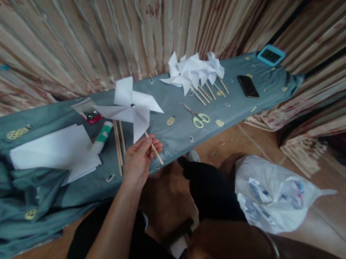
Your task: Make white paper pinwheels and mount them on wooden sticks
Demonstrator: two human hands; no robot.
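A white paper pinwheel [132, 105] with a silver pin at its centre is tilted above the cloth-covered table. My left hand [141, 155] pinches its wooden stick [155, 150] between thumb and fingers near the table's front edge. Low in the view, in shadow by my lap, is my right hand [204, 247], with a bracelet on the wrist; its fingers are too dark and blurred to make out. Several wooden sticks [118, 147] and a green-and-white glue stick [102, 136] lie left of my left hand. Green-handled scissors [199, 117] rest to its right.
Several finished pinwheels [198, 71] lie together at the back of the table. White paper sheets [54, 152] and a bag of pins [89, 112] are at left; a phone [248, 86] and blue-framed device [270, 55] at right. A plastic bag of scraps [272, 193] stands on the floor.
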